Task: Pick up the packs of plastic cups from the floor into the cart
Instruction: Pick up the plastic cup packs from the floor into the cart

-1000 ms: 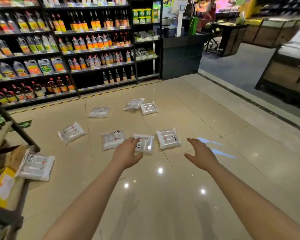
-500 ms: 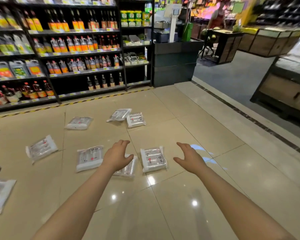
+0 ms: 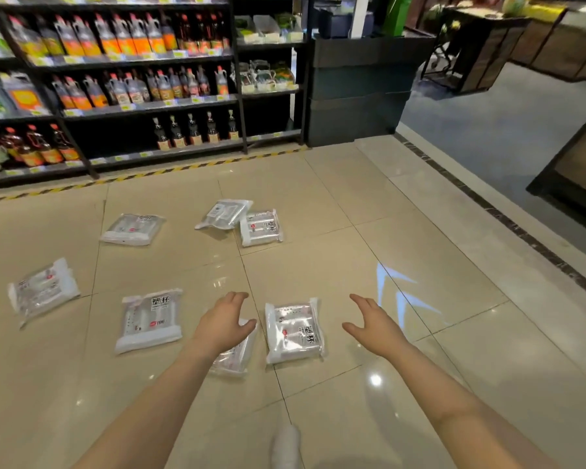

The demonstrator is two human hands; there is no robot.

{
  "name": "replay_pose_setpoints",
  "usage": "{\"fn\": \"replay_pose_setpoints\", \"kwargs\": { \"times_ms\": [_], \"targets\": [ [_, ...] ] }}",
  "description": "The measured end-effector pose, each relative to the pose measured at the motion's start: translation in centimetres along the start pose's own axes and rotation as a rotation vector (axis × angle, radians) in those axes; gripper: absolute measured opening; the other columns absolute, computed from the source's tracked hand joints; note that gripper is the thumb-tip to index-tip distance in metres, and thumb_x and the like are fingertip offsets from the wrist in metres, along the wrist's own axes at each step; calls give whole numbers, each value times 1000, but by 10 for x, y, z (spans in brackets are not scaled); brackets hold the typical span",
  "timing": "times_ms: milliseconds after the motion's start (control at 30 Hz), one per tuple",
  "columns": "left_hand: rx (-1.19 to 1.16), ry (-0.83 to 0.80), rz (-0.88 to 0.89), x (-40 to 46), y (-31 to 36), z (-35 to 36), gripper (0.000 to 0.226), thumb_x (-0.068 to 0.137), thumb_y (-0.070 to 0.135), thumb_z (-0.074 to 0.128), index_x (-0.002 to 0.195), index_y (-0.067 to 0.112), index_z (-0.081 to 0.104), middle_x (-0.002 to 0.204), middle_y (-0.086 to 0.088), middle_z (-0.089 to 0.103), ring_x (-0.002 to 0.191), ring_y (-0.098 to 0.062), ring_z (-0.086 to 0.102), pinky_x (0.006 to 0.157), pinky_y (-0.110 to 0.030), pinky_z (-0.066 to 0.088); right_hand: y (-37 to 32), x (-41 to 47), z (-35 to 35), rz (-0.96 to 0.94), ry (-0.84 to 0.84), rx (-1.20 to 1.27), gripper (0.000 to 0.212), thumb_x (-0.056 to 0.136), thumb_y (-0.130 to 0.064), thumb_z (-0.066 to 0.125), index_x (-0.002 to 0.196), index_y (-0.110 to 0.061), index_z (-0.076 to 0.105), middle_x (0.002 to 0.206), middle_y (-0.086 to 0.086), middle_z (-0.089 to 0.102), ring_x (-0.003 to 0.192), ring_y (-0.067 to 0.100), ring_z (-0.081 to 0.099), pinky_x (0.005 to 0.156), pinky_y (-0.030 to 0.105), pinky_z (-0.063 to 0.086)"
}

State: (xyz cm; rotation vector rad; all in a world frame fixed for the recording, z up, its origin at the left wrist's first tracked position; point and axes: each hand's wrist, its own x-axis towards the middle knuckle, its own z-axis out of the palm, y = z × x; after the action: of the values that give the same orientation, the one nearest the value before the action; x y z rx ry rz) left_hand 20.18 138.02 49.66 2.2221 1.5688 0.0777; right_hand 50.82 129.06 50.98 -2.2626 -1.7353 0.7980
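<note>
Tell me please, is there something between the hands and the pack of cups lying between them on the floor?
Nothing visible does. The pack lies flat on bare floor tile, with the left hand and right hand open on either side. Another pack lies partly under the left hand. The cart is not in view.

Both my forearms bare to the frame edge, no sleeves. My left hand (image 3: pixel 222 324) and right hand (image 3: pixel 374 324) bare: no gloves, rings, watch.
</note>
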Motion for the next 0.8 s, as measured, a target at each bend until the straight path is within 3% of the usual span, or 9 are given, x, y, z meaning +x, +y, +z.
{"fn": "replay_pose_setpoints", "kwargs": {
  "times_ms": [333, 500, 667, 800],
  "targets": [
    [-80, -123, -177, 156, -13, 18, 62, 89, 44, 55, 143, 20, 34, 142, 2, 40, 127, -19, 43, 89, -36, 45, 33, 169, -17, 73, -175, 117, 70, 90, -37, 58, 148, -20, 25, 150, 0, 32, 135, 17, 37, 106, 33, 36],
    [-217, -108, -324, 203, -23, 44, 61, 88, 40, 60, 140, 16, 39, 139, -3, 44, 114, -22, 55, 90, -33, 45, 56, 253, -18, 51, -280, 109, 72, 90, -36, 60, 149, -18, 23, 150, 4, 32, 136, 18, 36, 108, 27, 29],
    [-331, 7, -569, 249, -40, 98, 63, 85, 37, 66, 138, 13, 44, 134, -8, 50, 114, -24, 55, 92, -35, 44, 90, 352, 22, 17, -424, 180, 75, 88, -37, 63, 149, -25, 21, 152, 3, 30, 135, 22, 39, 111, 36, 34],
    [-366, -10, -680, 278, -57, 155, 61, 84, 32, 69, 136, 11, 45, 134, -12, 50, 113, -31, 55, 92, -42, 46, 114, 401, 74, 37, -505, 175, 75, 87, -37, 64, 149, -23, 23, 150, 4, 33, 135, 21, 38, 111, 36, 33]
  ]
}}
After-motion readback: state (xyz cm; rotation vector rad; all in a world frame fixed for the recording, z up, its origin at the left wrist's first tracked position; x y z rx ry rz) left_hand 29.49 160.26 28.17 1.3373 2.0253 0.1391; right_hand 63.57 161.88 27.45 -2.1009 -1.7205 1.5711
